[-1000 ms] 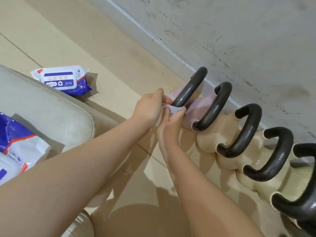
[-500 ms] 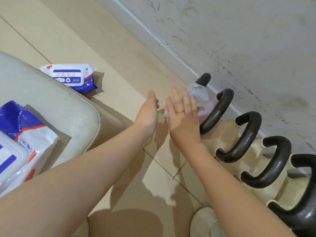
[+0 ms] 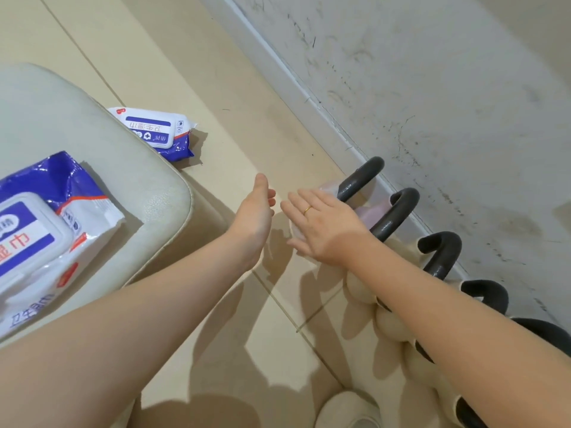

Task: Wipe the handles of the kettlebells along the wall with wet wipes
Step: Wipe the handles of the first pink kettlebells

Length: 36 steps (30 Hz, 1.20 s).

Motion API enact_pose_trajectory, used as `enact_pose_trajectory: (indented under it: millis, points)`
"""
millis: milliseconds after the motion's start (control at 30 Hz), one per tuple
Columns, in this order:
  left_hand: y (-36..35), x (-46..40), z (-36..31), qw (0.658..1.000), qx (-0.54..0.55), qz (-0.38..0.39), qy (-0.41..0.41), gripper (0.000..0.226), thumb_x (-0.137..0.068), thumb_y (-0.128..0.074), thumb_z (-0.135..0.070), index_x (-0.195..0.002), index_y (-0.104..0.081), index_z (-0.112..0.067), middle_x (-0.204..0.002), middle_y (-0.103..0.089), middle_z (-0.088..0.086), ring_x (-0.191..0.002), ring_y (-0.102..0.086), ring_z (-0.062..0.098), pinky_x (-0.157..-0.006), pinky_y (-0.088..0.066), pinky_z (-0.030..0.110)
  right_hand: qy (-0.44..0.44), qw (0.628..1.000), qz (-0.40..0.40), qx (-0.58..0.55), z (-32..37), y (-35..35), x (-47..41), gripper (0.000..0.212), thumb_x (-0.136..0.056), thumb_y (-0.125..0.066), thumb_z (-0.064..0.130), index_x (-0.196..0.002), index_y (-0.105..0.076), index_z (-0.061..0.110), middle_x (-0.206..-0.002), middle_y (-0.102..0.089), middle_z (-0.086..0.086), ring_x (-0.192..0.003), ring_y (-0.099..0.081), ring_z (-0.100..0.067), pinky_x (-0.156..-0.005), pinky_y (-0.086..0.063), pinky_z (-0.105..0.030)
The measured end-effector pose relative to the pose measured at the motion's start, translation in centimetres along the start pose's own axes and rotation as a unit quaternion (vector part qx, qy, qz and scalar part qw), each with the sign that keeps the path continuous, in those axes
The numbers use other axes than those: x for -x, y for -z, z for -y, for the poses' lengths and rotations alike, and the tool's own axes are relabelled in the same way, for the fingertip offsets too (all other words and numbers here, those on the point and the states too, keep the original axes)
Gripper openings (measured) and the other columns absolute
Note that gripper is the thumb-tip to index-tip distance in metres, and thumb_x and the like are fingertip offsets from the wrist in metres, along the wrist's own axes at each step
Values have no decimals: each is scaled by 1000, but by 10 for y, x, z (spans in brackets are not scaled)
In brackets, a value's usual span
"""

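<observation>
Several kettlebells with dark loop handles stand in a row along the wall; the first handle [image 3: 361, 177] and the second handle [image 3: 400, 211] sit on pink bodies, the further ones [image 3: 441, 257] on beige bodies. My right hand [image 3: 324, 227], with a ring, hovers flat over the first kettlebell's body, fingers straight and pointing left. A pale edge [image 3: 293, 239] shows under its palm; I cannot tell whether that is the wipe or the pink body. My left hand [image 3: 256, 211] is held out beside it, fingers straight, holding nothing.
A wet-wipe pack [image 3: 157, 134] lies on the tiled floor at the left. A larger pack [image 3: 31, 242] rests on a cream cushion [image 3: 123, 186] close to my left arm. A pale shoe [image 3: 349, 409] is at the bottom. The scuffed wall [image 3: 432, 88] runs behind the row.
A second ago both hands pinched a wipe at the first handle. They let go and opened; the right hand dropped left over the kettlebell's body, and the wipe no longer shows on the handle.
</observation>
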<state>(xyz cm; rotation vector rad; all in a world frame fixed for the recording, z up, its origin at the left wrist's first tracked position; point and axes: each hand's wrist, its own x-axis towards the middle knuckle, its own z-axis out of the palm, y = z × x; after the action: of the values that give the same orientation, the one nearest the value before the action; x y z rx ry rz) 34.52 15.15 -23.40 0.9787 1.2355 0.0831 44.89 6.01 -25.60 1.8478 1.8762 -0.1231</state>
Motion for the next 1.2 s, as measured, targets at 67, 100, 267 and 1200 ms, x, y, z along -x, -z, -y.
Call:
enact_pose_trajectory:
  millis: [67,100,267,1200]
  points:
    - [-1,-2,3,1000,0,-11,-6,46,-98,-21,-46,-106,-54,-16,-115,-56,2,-106,-53,19,-105,-38,39,-47,993,-57,-94,-14,4,2,62,-92,-34,50,-133,-38,4,-144,-39,-15,-140,-24,-28,-115,-10,-35]
    - [-3,-2,5,1000,1,-17,-5,46,-98,-21,-45,-105,-55,-15,-114,-56,3,-103,-53,19,-103,-39,38,-73,987,-87,-116,-19,1,3,60,-92,-32,49,-127,-45,2,-140,-44,-16,-138,-28,-29,-113,-10,-34]
    - [-15,-3,16,999,24,-9,-20,50,-99,-16,-42,-103,-60,-17,-111,-58,2,-100,-54,19,-99,-41,36,-45,997,-46,-44,-7,-8,8,40,-83,-31,26,-92,-62,3,-111,-65,-20,-111,-58,-36,-103,-21,-41]
    - [-39,-6,21,945,-259,50,-193,28,-82,-66,-18,-109,-62,-12,-110,-63,3,-103,-52,17,-88,-39,29,-90,989,-94,-69,-67,-9,13,31,-80,-41,6,-109,-52,12,-109,-59,-11,-116,-45,-31,-115,-4,-48]
